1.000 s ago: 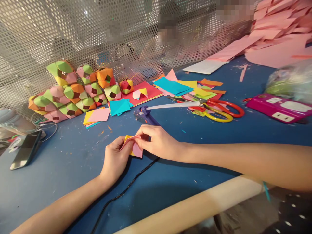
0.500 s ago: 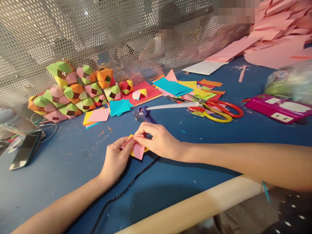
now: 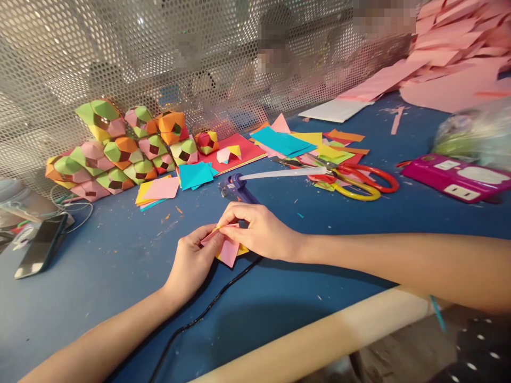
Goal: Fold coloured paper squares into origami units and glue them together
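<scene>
Between my two hands is a small piece of folded paper (image 3: 229, 252), pink on top with yellow showing at its edges. My left hand (image 3: 194, 255) pinches its left side between thumb and fingers. The fingertips of my right hand (image 3: 261, 230) are closed on the upper edge, close to the left thumb. Part of the paper is hidden behind the fingers. Just beyond the hands lies a purple glue gun (image 3: 239, 187) with a white glue stick (image 3: 283, 173) sticking out of its back. Its black cord (image 3: 209, 308) runs beneath the hands toward the table's front.
Folded paper balls (image 3: 120, 151) are stacked against the perforated metal screen (image 3: 227, 69). Coloured paper squares (image 3: 159, 190), blue squares (image 3: 196, 175) and scissors (image 3: 369, 181) lie behind the hands. A phone (image 3: 42, 246) is at left, a magenta power strip (image 3: 455, 176) at right, pink sheets (image 3: 451, 80) at back right.
The folded paper has tilted and come slightly toward me, showing more yellow at its right corner. Both hands keep their pinch, shifting only a little.
</scene>
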`<state>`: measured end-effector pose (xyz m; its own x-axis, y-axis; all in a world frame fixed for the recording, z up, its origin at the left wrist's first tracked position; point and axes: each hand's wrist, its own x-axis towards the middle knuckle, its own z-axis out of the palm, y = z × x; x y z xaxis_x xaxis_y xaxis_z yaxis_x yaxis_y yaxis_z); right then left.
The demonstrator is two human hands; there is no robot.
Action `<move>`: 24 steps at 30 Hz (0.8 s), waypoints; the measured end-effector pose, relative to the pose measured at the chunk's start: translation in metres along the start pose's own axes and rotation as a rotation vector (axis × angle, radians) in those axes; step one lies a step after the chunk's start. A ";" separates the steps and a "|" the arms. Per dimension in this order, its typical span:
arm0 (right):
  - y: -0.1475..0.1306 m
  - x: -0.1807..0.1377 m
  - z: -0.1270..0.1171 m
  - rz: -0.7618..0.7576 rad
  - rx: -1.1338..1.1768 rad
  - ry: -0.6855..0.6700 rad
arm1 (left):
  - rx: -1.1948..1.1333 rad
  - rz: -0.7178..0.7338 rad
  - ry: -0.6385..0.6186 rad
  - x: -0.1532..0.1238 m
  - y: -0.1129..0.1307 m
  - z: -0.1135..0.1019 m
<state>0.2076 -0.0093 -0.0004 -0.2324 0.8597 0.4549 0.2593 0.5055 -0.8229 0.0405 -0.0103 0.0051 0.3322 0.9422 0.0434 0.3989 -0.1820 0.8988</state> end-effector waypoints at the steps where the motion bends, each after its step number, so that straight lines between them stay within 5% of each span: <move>1: -0.001 0.000 -0.001 -0.004 0.005 -0.002 | -0.009 -0.002 -0.004 0.000 0.000 0.000; 24: 0.002 0.001 -0.003 -0.032 0.038 0.020 | 0.038 0.051 0.061 -0.002 0.001 -0.001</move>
<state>0.2112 -0.0075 -0.0006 -0.2209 0.8448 0.4873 0.2167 0.5297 -0.8200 0.0394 -0.0122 0.0064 0.3008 0.9465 0.1165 0.4153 -0.2400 0.8775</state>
